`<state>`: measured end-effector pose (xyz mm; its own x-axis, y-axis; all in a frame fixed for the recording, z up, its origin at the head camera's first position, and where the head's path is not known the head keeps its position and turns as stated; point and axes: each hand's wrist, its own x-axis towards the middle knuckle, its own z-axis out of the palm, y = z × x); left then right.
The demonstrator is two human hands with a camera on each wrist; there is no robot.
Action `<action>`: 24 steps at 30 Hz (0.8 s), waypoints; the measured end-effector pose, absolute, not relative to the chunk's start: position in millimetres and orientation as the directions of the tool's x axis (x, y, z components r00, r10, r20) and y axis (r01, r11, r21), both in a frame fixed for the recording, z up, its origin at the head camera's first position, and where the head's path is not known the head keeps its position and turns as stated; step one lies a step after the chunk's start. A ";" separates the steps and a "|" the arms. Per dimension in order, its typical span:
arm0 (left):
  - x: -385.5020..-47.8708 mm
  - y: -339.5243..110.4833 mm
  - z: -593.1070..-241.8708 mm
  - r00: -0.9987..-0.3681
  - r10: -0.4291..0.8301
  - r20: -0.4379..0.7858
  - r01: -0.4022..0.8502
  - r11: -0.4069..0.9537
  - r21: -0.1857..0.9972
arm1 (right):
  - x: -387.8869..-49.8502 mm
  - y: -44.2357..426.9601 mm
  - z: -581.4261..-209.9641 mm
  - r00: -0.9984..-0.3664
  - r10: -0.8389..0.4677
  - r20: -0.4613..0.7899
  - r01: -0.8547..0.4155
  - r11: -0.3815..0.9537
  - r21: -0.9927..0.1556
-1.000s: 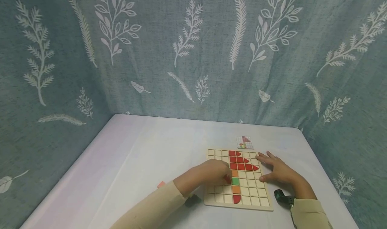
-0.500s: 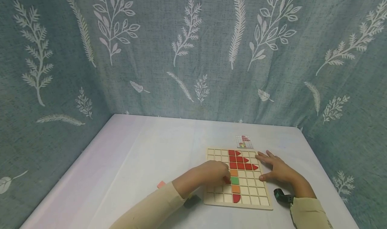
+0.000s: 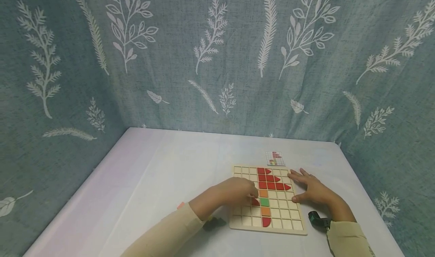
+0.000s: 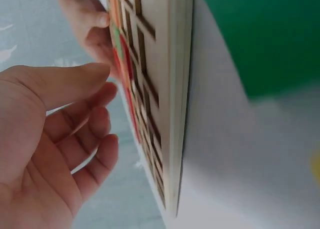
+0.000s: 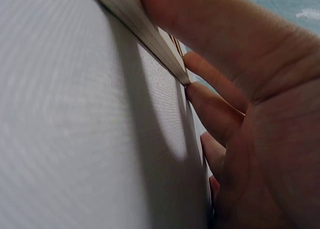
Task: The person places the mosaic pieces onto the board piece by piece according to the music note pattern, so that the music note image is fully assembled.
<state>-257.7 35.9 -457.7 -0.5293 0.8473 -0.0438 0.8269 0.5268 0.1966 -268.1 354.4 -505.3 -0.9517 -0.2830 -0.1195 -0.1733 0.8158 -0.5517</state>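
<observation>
A pale wooden grid board (image 3: 284, 214) lies on the white table. Red square and pointed tiles (image 3: 270, 185) form three rows on it. Below them runs a column with an orange tile (image 3: 263, 193), a green tile (image 3: 264, 202) and a rounded red tile (image 3: 266, 222). My left hand (image 3: 238, 191) hovers above the board's left half, fingers loosely bent, holding nothing in the left wrist view. Just under its fingertips, a red tile with a curved edge (image 3: 255, 202) lies left of the green one. My right hand (image 3: 310, 189) rests spread against the board's right edge, touching it with thumb and fingers.
A small pattern card (image 3: 275, 158) lies behind the board. Beside my left forearm, a salmon piece (image 3: 181, 205) is partly covered by the sleeve. A blurred green surface (image 4: 275, 39) and a bit of yellow (image 4: 316, 166) show close up in the left wrist view.
My left hand has let go of the curved red tile and drawn slightly up and left, exposing more of it. The right hand and board stay put.
</observation>
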 end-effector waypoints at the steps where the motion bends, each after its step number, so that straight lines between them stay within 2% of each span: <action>1: -258.2 32.6 -456.7 -0.531 0.846 -0.044 0.827 0.529 0.191 | -268.4 354.2 -505.5 -0.951 -0.286 -0.120 -0.175 0.816 -0.552; 16: -249.2 -29.7 -446.5 -0.652 0.753 -0.087 0.735 0.656 0.172 | -267.4 354.9 -505.1 -0.951 -0.276 -0.143 -0.160 0.828 -0.537; 24: -237.1 -55.6 -454.5 -0.739 0.648 -0.185 0.619 0.761 0.191 | -268.2 355.9 -506.8 -0.950 -0.281 -0.137 -0.166 0.824 -0.541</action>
<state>-237.1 -55.6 -454.5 -0.7392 0.6477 -0.1845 0.6195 0.7614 0.1911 -268.2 355.9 -506.8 -0.9500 -0.2808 -0.1368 -0.1656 0.8243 -0.5414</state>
